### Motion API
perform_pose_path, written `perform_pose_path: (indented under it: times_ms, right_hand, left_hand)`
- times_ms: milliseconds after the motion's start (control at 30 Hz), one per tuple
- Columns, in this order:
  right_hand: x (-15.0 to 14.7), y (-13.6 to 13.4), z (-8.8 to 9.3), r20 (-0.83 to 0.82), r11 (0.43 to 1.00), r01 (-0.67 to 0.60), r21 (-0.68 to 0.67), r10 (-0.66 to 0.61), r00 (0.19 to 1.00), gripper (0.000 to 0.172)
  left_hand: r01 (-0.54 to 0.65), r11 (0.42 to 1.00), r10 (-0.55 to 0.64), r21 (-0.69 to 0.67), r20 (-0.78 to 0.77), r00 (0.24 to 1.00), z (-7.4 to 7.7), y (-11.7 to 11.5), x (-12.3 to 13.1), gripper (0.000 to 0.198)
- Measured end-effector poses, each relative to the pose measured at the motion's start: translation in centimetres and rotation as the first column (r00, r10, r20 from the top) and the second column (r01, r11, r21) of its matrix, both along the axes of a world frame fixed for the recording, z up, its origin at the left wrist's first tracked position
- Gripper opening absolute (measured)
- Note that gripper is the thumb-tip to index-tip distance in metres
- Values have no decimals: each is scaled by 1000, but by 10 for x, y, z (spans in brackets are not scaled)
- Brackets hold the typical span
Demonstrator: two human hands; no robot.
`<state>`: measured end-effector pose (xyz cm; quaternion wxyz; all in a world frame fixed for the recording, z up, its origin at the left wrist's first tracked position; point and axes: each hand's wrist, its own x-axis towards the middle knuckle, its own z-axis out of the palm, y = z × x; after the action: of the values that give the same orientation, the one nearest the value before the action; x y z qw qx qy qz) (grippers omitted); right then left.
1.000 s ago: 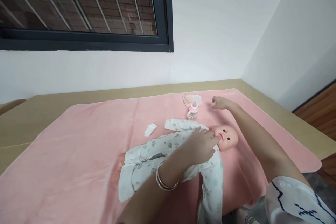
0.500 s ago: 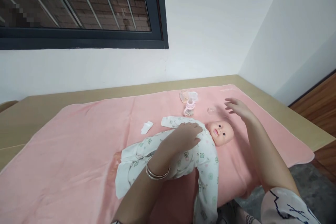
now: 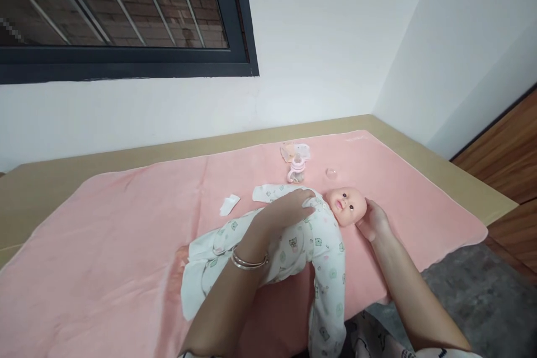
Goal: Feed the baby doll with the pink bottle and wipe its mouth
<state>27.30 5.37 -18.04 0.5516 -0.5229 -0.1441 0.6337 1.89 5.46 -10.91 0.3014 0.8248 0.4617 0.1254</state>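
Observation:
A baby doll (image 3: 346, 206) in a white printed sleepsuit (image 3: 293, 249) lies on its back on a pink blanket (image 3: 104, 246), head to the right. My left hand (image 3: 287, 210), with bangles at the wrist, lies flat on the doll's chest with fingers stretched out. My right hand (image 3: 372, 221) cups the far side of the doll's head, fingers curved against it. A small pink baby bottle (image 3: 296, 169) stands just beyond the doll. A clear bottle cap (image 3: 331, 173) lies to the right of the bottle.
A small white sock (image 3: 229, 204) lies on the blanket left of the doll. A pale packet (image 3: 295, 151) sits behind the bottle. The blanket covers a tan surface (image 3: 50, 179) against a white wall under a dark-framed window. Grey floor and wood panelling are at right.
My right hand left the clear cap on the blanket beside the bottle and drew back to the doll's head. My left hand slid from the doll's chin onto its chest.

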Motion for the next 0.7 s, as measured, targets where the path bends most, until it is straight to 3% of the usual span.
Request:
perform_pose_path:
  times_ms: [67,133,300,400,567,700]
  right_hand:
    - [-7,-3,4,-52,996,29,-88,-34,998,44]
    - [-12,-3,9,-122,992,-36,-118,21,992,49]
    - [-16,-4,19,-262,989,-142,-32,129,956,55]
    - [-17,-8,26,-236,989,-142,40,147,961,61]
    - [-22,-12,32,-100,952,-253,172,273,957,73]
    - [-30,-14,35,-42,913,-306,270,328,944,72]
  left_hand:
    - [-42,999,42,-15,30,999,-2,5,1,34]
    - [-83,996,85,-24,52,995,-5,9,2,34]
    - [-104,994,105,-23,94,990,-11,16,4,28]
    - [-135,991,135,-7,111,985,-12,15,4,28]
    - [-217,973,205,73,146,968,-14,15,5,31]
    - [-258,953,238,157,135,962,-17,15,7,28]
